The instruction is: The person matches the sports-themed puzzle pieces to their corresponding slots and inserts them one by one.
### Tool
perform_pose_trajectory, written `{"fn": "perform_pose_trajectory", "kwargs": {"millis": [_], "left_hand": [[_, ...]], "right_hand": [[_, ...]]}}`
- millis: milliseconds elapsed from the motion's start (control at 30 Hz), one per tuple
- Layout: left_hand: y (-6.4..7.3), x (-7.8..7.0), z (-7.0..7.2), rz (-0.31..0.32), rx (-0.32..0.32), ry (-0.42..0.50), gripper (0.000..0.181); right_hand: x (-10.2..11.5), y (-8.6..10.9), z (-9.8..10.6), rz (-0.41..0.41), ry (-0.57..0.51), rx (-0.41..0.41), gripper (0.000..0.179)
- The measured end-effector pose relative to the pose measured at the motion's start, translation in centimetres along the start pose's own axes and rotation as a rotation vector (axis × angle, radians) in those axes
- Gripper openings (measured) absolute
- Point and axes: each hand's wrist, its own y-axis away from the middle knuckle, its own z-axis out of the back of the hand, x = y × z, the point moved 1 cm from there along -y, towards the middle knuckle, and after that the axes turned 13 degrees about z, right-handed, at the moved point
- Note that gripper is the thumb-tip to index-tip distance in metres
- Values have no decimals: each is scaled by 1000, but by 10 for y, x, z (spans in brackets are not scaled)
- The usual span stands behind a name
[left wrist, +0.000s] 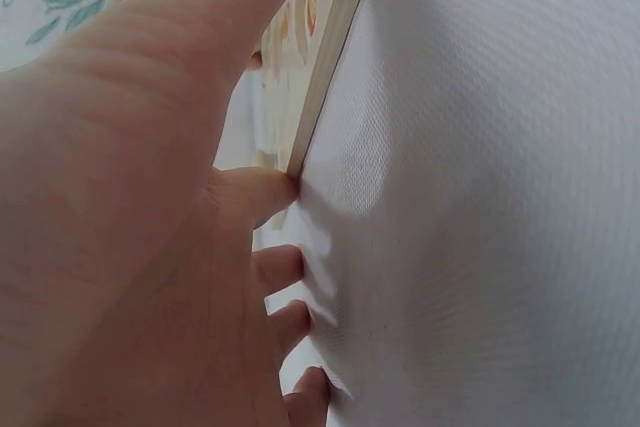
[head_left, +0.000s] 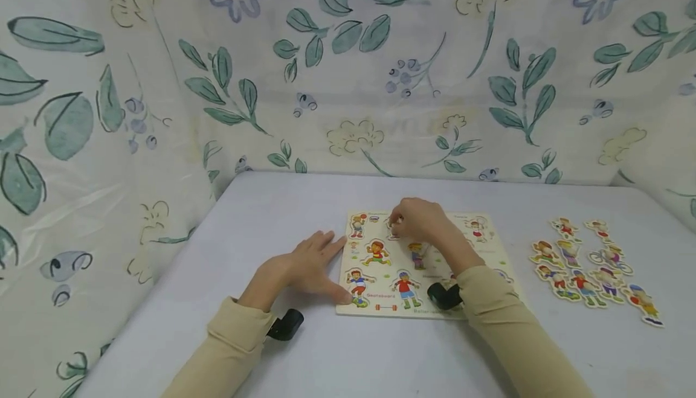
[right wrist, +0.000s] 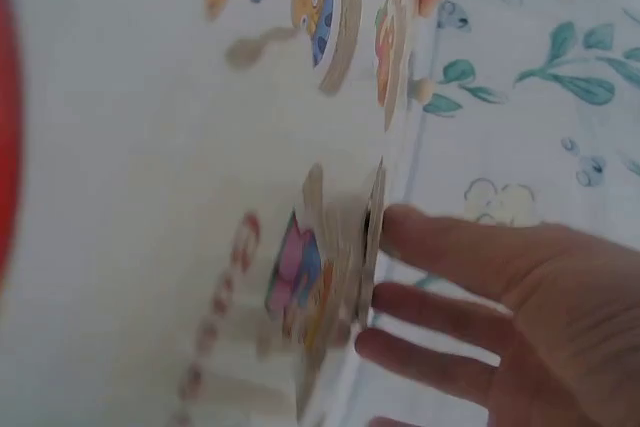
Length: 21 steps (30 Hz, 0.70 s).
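A cream wooden puzzle board with printed sports figures lies flat on the table. My left hand rests at its left side, fingers spread on the table and thumb at the board's edge. Over the board's upper middle, my right hand has its fingers curled. In the right wrist view its fingertips pinch a thin puzzle piece, seen nearly edge-on close to the board. The picture on that piece is hidden. Near it a golfer figure shows on the board, partly beside the right wrist.
Several loose figure pieces lie on the white table right of the board, among them a cyclist and a figure in yellow trousers. A flower-printed cloth hangs behind the table. Black wrist cameras sit under both wrists.
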Motion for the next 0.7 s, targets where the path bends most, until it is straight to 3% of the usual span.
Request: {"fn": "perform_pose_trajectory", "kwargs": {"millis": [200,400,700], "left_hand": [[2,-1,1,15,5,2,113],[3,-3,2,13,4,0,113],[3,-4,3,21,7,-5,113]], "right_hand": [[1,0,6,-14,-88,93,34],[7,-4,8,18,-45,83,29],[12,-3,5,-5,13,92,28]]}}
